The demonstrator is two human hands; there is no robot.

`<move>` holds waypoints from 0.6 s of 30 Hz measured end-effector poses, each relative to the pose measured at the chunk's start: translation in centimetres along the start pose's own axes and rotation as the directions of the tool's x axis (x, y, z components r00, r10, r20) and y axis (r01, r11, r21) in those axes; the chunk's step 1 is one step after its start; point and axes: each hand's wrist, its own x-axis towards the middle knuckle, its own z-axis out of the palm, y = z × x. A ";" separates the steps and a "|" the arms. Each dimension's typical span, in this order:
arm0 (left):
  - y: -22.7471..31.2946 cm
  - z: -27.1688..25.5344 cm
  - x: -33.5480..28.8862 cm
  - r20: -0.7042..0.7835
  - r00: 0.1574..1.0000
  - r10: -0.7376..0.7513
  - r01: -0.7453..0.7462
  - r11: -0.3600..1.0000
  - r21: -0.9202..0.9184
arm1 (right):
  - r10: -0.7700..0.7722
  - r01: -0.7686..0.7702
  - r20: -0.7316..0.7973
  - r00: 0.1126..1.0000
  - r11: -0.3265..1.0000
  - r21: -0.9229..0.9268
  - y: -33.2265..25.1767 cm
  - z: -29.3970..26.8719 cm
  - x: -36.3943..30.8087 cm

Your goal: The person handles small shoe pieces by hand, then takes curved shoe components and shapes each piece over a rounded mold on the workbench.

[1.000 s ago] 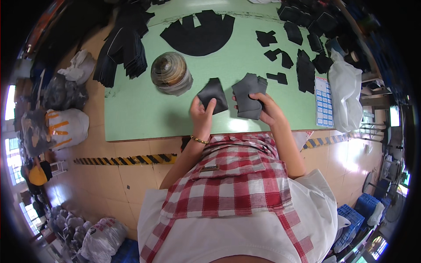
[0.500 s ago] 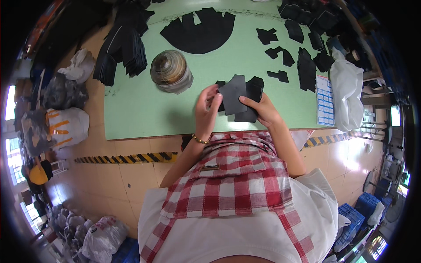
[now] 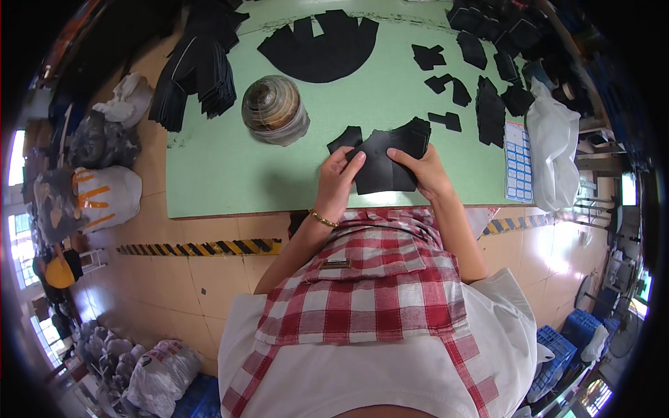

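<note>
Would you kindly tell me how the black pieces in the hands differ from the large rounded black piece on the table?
The held pieces are small and angular; the large piece is much bigger, with a rounded near edge. The held pieces are gripped by the left hand and right hand; the large piece lies flat on the green table. Both are black.

Workshop: green worktable, stacked black cut pieces, striped floor marking, blue crates.

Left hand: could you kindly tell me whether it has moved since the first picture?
Yes, slightly rightward: against the round wrapped bundle on the green table, the left hand is farther away, nearer the right hand.
</note>
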 end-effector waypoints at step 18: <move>-1.6 -3.3 1.5 -0.145 0.984 0.108 -0.065 0.959 0.275 | 0.140 -0.175 0.144 0.980 0.945 0.276 -0.4 -1.7 0.5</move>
